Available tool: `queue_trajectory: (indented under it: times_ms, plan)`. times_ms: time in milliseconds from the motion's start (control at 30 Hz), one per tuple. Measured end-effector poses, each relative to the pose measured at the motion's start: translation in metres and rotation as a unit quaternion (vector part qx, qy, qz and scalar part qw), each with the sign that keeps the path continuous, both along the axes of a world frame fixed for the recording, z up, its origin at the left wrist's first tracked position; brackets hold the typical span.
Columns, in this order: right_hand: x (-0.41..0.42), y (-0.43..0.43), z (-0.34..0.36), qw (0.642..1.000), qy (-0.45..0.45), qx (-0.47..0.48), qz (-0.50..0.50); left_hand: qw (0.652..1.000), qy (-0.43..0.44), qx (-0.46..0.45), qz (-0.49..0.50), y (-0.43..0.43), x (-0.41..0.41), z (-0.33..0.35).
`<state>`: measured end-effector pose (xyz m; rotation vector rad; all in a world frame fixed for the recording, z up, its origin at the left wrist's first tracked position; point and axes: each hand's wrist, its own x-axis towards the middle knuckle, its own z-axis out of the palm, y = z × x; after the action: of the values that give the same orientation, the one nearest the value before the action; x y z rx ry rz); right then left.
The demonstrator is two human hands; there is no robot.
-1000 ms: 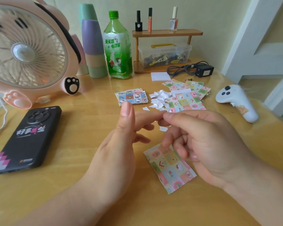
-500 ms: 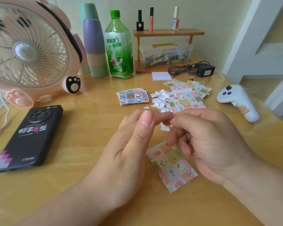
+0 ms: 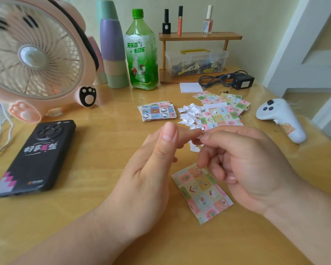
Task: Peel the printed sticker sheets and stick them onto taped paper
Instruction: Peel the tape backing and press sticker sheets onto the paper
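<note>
Head view: the left hand (image 3: 153, 169) and the right hand (image 3: 246, 169) meet at the fingertips above the wooden surface (image 3: 103, 150); the left grip has its thumb and first finger out straight; the right grip is curled and pinches at the left fingertip; what is between them is too small to tell. One sticker sheet (image 3: 201, 192) lies flat just under the right hand; a stack of sheets (image 3: 158, 111), white scraps (image 3: 187, 115) and more sheets (image 3: 222, 115) lie farther back. A clear box (image 3: 196, 62) with its lid on holds small dark bits and sits under a little shelf (image 3: 199, 36); a green bottle (image 3: 142, 54) and stacked cups (image 3: 113, 50) stand beside it. A white controller (image 3: 281, 119) lies near the right edge; a black phone (image 3: 34, 157) lies on the left; bare wood shows between the phone and the hands.
</note>
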<state>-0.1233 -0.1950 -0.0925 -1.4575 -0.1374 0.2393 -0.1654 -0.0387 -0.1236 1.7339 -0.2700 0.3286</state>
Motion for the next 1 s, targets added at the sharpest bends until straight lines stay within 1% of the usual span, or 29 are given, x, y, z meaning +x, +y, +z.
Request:
queue_trajectory:
  times_ms: [167, 267, 333, 433, 500, 633, 767, 867, 933, 1000]
  plan:
    - [0.003, -0.001, -0.002, 1.0, 0.004, 0.011, 0.006, 0.995, 0.058, -0.079, -0.006, 0.002, 0.007, -0.005]
    - [0.004, -0.002, -0.005, 1.0, -0.017, 0.001, 0.009, 0.981, 0.1, -0.167, -0.022, 0.0, 0.009, -0.004]
    - [0.005, -0.004, -0.006, 0.998, -0.059, -0.035, 0.013, 0.963, 0.133, -0.232, -0.043, -0.002, 0.01, -0.003]
    - [0.012, -0.01, -0.003, 0.982, -0.128, -0.135, 0.022, 0.955, 0.142, -0.26, -0.035, 0.002, 0.012, -0.003]
    - [0.02, -0.014, -0.001, 0.965, -0.164, -0.202, 0.028, 0.961, 0.134, -0.244, 0.002, 0.006, 0.014, -0.006]
    - [0.036, -0.024, -0.005, 0.911, -0.249, -0.33, 0.012, 0.985, 0.093, -0.132, 0.066, 0.007, 0.016, -0.006]
    - [0.052, -0.022, -0.014, 0.886, -0.264, -0.381, -0.019, 0.984, 0.103, -0.109, 0.094, 0.006, 0.014, -0.003]
    - [0.059, -0.017, -0.018, 0.879, -0.271, -0.39, -0.038, 0.981, 0.118, -0.109, 0.112, 0.006, 0.015, 0.0]
    - [0.059, -0.016, -0.017, 0.878, -0.262, -0.398, -0.028, 0.98, 0.122, -0.102, 0.123, 0.006, 0.015, 0.001]
    - [0.056, -0.017, -0.015, 0.859, -0.272, -0.433, -0.019, 0.98, 0.12, -0.088, 0.13, 0.006, 0.013, 0.002]
